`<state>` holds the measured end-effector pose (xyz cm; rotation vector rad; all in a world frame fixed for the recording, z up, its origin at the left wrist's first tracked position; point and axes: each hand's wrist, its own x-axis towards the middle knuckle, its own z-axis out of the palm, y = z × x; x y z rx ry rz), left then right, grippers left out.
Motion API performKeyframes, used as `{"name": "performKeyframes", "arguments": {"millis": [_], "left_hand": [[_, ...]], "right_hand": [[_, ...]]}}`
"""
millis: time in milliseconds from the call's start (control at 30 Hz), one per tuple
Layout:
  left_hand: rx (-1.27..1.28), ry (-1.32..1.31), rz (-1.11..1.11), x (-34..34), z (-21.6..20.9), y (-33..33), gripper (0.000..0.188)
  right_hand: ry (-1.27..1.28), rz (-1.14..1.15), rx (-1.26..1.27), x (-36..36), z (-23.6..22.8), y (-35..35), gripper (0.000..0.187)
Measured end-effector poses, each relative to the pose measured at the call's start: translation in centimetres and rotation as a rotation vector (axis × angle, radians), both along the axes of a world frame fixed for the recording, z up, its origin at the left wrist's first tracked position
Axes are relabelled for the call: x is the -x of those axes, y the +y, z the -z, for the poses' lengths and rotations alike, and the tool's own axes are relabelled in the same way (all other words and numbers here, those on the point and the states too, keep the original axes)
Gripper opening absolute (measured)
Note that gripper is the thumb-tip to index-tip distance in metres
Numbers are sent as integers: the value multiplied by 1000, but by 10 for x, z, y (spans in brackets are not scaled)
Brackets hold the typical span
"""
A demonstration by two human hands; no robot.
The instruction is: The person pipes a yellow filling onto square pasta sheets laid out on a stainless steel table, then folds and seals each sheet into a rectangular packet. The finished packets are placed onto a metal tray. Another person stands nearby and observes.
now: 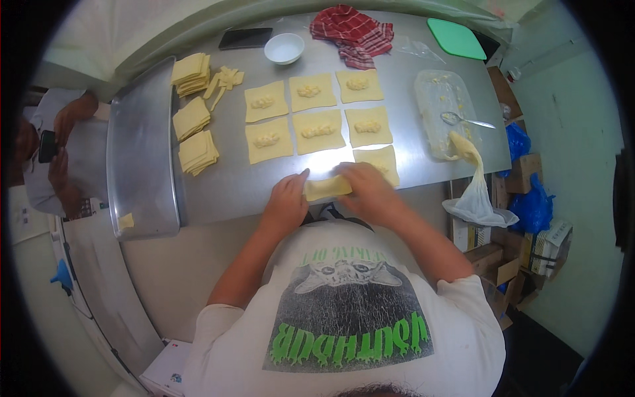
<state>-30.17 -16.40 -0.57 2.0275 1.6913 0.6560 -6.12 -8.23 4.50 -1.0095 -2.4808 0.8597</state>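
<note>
At the near edge of the metal table lies a folded dough piece (328, 188), a pale yellow strip. My left hand (288, 197) holds its left end, fingers closed against it. Around the right end are the fingers of my right hand (368, 190), gripping it too. Beyond my hands, flat dough squares (266, 151) lie in rows, each with a pale lumpy filling (317, 131) in its middle. One more filled square (387, 159) sits just past my right hand, partly hidden by it.
Stacked dough sheets (197, 152) and dough scraps (225, 81) lie left, beside a metal tray (142, 119). A white bowl (284, 49), a red checked cloth (354, 33) and a green lid (456, 38) stand at the back. Right: a plastic tub (436, 99), spoon (473, 122) and piping bag (477, 175).
</note>
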Motion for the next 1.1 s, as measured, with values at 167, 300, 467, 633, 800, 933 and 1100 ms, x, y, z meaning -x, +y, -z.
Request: {"name": "performKeyframes", "arguments": {"millis": [167,300,467,633,800,933,1100], "left_hand": [[46,-32,14,-1,-1,8,59],[127,-105,33,1,-9,19,59],[172,-381,39,7,-13,13,64],[98,-507,103,35,-14,-10,70],[213,-818,-121,101,-32,-54,65],[242,-1067,-273,175,-28,-105,54],[37,-1116,-541,267,-24,-178,51]], "right_hand": [[-149,-215,-323,41,43,-1,47],[-187,-258,-134,50,44,14,44],[-355,-334,84,72,35,27,39],[-450,-405,-18,78,9,22,26],[-493,-386,645,113,-38,40,34],[-363,-284,848,182,-51,33,40],[-368,-446,593,363,-69,-6,40]]}}
